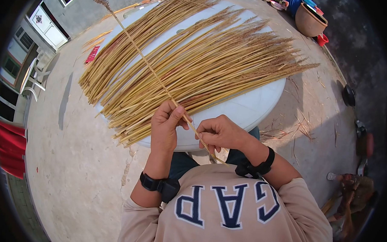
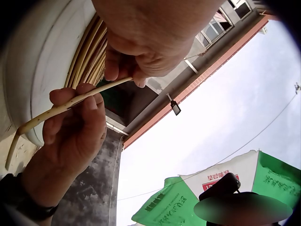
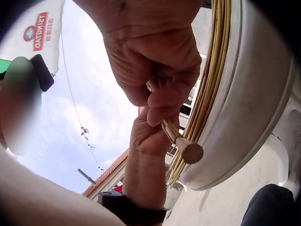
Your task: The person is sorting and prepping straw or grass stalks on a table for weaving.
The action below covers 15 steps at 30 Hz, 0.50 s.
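Note:
A long dry reed stalk [image 1: 148, 64] with a feathery head runs slantwise across the head view, from the far left down to the person's shirt. My left hand [image 1: 167, 122] pinches it between thumb and fingers above its lower end. Closer to the body, my right hand [image 1: 223, 132] holds the same stalk, its thumb [image 2: 90, 106] lying along it in the left wrist view. Past the right hand the lower part bends downward. In the right wrist view the round cut end [image 3: 192, 153] points toward the camera. Many similar stalks [image 1: 195, 74] lie spread beyond both hands.
A pale oval table [image 1: 262, 102] bears the stalks, their feathery tops toward the right. Bits of straw [image 1: 302, 127] litter the concrete ground at the right. A white chair [image 1: 33, 79] stands far left, a clay pot [image 1: 311, 19] at the upper right.

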### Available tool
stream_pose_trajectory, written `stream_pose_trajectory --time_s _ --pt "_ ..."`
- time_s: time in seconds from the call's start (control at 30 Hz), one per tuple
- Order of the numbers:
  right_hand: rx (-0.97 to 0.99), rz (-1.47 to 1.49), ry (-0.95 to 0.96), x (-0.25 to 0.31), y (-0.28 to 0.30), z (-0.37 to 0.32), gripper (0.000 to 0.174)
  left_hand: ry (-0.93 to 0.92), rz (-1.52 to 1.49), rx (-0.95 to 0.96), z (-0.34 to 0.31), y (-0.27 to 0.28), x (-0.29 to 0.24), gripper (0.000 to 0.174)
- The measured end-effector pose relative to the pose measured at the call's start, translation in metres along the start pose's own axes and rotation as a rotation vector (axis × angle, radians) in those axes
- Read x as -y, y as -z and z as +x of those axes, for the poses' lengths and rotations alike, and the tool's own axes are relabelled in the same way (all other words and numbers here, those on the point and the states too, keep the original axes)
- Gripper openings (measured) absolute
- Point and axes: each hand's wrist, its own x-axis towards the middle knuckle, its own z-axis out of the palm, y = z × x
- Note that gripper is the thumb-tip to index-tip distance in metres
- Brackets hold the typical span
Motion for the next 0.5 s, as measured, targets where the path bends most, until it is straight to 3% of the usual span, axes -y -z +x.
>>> stream_pose_trajectory --time_s 0.2,0.4,0.47,0.5 --pt "0.026 0.083 -0.027 -0.005 0.002 0.003 0.017 0.018 -0.023 0.018 0.0 -0.002 -0.001 0.017" --pt "-0.191 0.123 0.048 -0.024 0.01 0.009 0.014 -0.151 -0.137 0.008 -0.003 0.0 -0.002 0.017" --pt "-0.381 0.341 0.094 -0.028 0.019 0.008 0.015 -0.229 -0.241 0.023 -0.002 0.001 -0.005 0.017" --pt "-0.381 0.341 0.094 -0.028 0.019 0.008 0.015 -0.229 -0.241 0.023 -0.002 0.002 -0.005 0.017"
